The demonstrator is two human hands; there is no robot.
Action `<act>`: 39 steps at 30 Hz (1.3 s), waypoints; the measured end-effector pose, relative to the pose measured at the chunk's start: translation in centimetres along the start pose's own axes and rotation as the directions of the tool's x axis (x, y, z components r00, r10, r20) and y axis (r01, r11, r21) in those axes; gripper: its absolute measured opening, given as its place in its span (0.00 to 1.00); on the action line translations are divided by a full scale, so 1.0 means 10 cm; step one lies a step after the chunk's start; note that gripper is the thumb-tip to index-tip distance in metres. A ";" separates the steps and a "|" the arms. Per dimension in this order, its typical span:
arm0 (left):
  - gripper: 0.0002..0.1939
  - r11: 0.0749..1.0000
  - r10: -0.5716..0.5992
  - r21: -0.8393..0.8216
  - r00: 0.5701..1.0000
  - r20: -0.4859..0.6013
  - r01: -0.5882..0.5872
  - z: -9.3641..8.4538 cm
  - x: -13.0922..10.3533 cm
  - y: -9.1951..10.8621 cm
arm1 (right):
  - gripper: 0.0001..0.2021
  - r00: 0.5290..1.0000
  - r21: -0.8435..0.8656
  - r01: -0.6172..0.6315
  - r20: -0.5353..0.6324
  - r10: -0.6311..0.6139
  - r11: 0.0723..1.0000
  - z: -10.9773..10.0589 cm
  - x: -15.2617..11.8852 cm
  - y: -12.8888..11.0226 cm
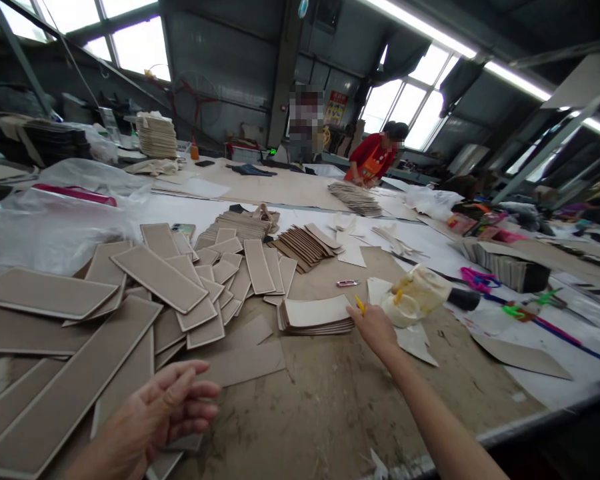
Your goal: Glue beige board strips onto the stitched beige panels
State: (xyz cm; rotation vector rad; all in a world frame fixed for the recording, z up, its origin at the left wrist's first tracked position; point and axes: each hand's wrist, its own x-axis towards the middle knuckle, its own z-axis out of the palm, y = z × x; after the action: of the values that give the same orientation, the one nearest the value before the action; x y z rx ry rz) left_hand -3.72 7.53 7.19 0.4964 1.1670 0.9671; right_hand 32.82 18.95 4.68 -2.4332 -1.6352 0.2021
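My right hand is closed at the right end of a short stack of pale, slightly curved panels, its fingertips at the stack's edge. A thin yellow stick-like tool pokes up from between these fingers; its working end is hidden. Just beyond the hand stands a glue-stained, cream-coloured pot. My left hand is empty, its fingers loosely curled and apart, above the near edge of the table beside scattered beige panels with pale borders.
Brown stacked pieces and a small pink-handled cutter lie beyond the panel stack. Clear plastic sheeting covers the left side. Across the table, a co-worker in red leans over another pile.
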 end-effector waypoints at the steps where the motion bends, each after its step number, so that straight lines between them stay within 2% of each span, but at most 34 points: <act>1: 0.25 0.999 -0.009 0.046 1.000 0.013 0.008 0.02 -0.01 -0.08 | 0.16 1.000 -0.025 -0.005 0.012 0.005 1.000 0.02 0.02 0.00; 4: 0.23 0.986 -0.014 0.167 0.998 0.055 0.004 0.11 -0.08 -0.26 | 0.16 1.000 -0.084 -0.011 0.022 0.013 0.996 0.06 0.02 -0.02; 10: 0.25 0.948 0.007 0.315 0.992 0.129 -0.047 0.24 -0.14 -0.44 | 0.12 0.999 -0.090 0.004 -0.031 -0.007 0.996 0.00 -0.06 -0.13; 15: 0.25 0.940 0.055 0.325 0.987 0.154 -0.103 0.29 -0.09 -0.67 | 0.08 0.992 0.027 0.115 -0.052 -0.114 0.993 -0.37 -0.25 -0.14; 17: 0.28 0.939 0.060 0.325 0.986 0.157 -0.109 0.30 -0.06 -0.77 | 0.09 0.985 0.072 0.167 -0.058 -0.163 0.983 -0.56 -0.44 -0.09; 19: 0.31 0.925 0.116 0.342 0.981 0.154 -0.163 0.31 -0.04 -0.86 | 0.11 0.981 0.133 0.194 -0.052 -0.188 0.972 -0.68 -0.71 -0.01; 21: 0.34 0.847 0.252 0.439 0.953 0.167 -0.301 0.32 -0.05 -0.92 | 0.13 0.983 0.237 0.180 -0.005 -0.184 0.955 -0.70 -1.00 0.09; 22: 0.35 0.763 0.340 0.516 0.921 0.191 -0.389 0.32 -0.07 -0.94 | 0.14 0.984 0.289 0.160 0.030 -0.176 0.944 -0.67 -1.13 0.14; 24: 0.38 0.523 0.480 0.666 0.830 0.285 -0.531 0.31 -0.11 -0.99 | 0.15 0.981 0.360 0.117 0.101 -0.163 0.926 -0.53 -1.37 0.23; 26: 0.37 0.292 0.532 0.744 0.749 0.396 -0.601 0.29 -0.14 -1.05 | 0.15 0.977 0.376 0.095 0.144 -0.160 0.922 -0.34 -1.55 0.31; 29: 0.32 0.085 0.505 0.772 0.695 0.511 -0.630 0.25 -0.16 -1.15 | 0.15 0.974 0.374 0.078 0.169 -0.150 0.924 -0.12 -1.69 0.39; 31: 0.31 0.021 0.494 0.783 0.687 0.532 -0.622 0.25 -0.15 -1.18 | 0.15 0.980 0.348 0.071 0.152 -0.131 0.935 -0.11 -1.73 0.44; 33: 0.31 -0.003 0.491 0.798 0.694 0.526 -0.603 0.25 -0.15 -1.18 | 0.16 0.990 0.302 0.068 0.097 -0.101 0.951 -0.24 -1.76 0.48; 36: 0.33 0.007 0.480 0.811 0.714 0.510 -0.585 0.27 -0.16 -1.15 | 0.20 0.997 0.278 0.076 -0.045 -0.066 0.958 -0.56 -1.87 0.46; 39: 0.32 0.033 0.472 0.817 0.729 0.495 -0.576 0.27 -0.16 -1.13 | 0.24 0.980 0.386 0.127 -0.188 -0.057 0.914 -0.75 -2.04 0.28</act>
State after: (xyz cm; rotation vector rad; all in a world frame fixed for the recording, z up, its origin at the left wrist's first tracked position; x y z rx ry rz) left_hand 2.89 0.69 0.37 2.1511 1.4286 0.6774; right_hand 29.32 -1.68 11.25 -2.0056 -1.4632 0.2691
